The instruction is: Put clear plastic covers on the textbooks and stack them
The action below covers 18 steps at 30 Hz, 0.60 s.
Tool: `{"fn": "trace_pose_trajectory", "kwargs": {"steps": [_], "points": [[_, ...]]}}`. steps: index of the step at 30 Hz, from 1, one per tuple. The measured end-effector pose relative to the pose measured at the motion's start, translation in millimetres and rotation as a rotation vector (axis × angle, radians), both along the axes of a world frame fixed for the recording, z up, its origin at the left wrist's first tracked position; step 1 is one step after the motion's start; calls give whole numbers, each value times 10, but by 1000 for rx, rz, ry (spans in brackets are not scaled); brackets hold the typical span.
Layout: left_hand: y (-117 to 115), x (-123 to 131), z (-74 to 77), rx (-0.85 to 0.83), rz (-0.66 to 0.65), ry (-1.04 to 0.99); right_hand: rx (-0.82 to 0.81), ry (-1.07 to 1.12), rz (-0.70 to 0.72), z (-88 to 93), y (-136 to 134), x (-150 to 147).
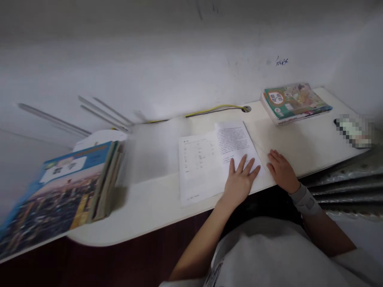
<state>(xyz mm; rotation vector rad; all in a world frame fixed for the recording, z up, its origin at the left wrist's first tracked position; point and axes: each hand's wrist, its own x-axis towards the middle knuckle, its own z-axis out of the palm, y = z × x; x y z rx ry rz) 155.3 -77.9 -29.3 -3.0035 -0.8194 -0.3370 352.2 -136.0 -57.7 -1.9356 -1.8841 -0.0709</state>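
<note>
An open booklet (199,175) with printed pages lies on the white desk (149,215). Fingers spread, my left hand (239,179) rests flat on its right-hand page, covering the lower part of the text. My right hand (283,171) lies on the desk edge just right of the booklet, fingers stretched out and holding nothing. A grey band (305,201) wraps the right wrist. To the left of the booklet is a pale, blurred translucent sheet (155,151).
Stacked books with a city-picture cover (68,187) stand at the left. Another book pile (296,101) sits at the back right, near a pixelated phone-like object (353,131). A yellow cable (209,111) runs along the wall into a desk hole (246,109).
</note>
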Motion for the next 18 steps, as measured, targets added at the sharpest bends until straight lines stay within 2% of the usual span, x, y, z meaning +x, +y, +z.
{"fn": "trace_pose_trajectory", "kwargs": {"steps": [9, 18], "points": [[0, -2, 41, -54, 6, 5, -7, -3, -89, 51, -25, 133], [-7, 224, 115, -51, -21, 31, -2, 117, -80, 23, 6, 119]]}}
